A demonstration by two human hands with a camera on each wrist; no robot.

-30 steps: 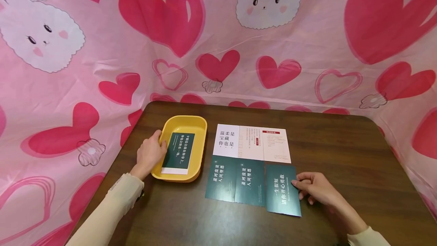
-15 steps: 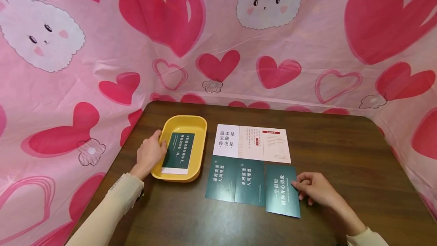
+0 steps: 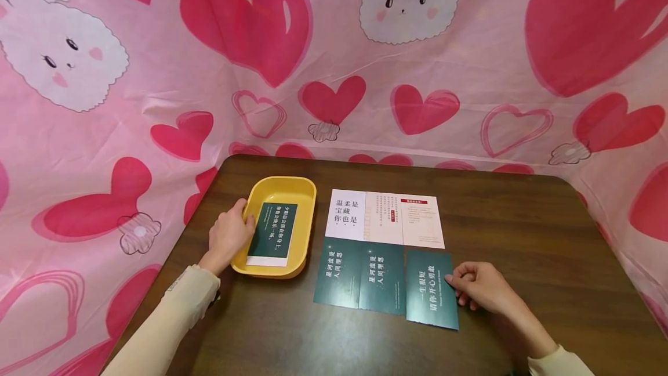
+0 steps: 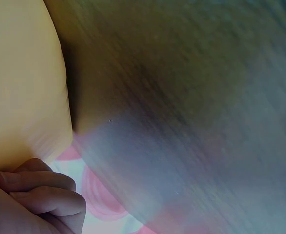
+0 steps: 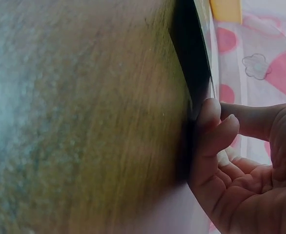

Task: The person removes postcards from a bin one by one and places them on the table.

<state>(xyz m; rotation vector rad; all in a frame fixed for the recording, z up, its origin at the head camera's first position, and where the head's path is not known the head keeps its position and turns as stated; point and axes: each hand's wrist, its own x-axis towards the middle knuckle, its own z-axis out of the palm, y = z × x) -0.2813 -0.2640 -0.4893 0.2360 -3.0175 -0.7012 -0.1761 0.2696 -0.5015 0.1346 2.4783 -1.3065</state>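
Note:
My left hand [image 3: 231, 235] grips the left rim of a yellow plastic tray [image 3: 300, 190], with curled fingers [image 4: 50, 183] at its side in the left wrist view. Inside the tray lies a dark green card [image 3: 273, 228] with white writing and a white strip along its near end. On the right, my right hand [image 3: 485, 289] pinches the right edge of another dark green card [image 3: 430, 300] between thumb and forefinger. That card's held edge appears as a dark strip [image 5: 189, 53] in the right wrist view. A narrow gap separates it from the green card [image 3: 382, 295] to its left.
Another green card [image 3: 334, 292] lies at the left of the front row. Behind them sit a white card [image 3: 344, 231] and two cream printed cards [image 3: 383, 234], edge to edge. The brown wooden table [image 3: 522, 208] meets a pink heart-patterned cloth [image 3: 469, 62].
The pinched card has shifted very slightly left with my right hand. My left hand and the tray have stayed in place.

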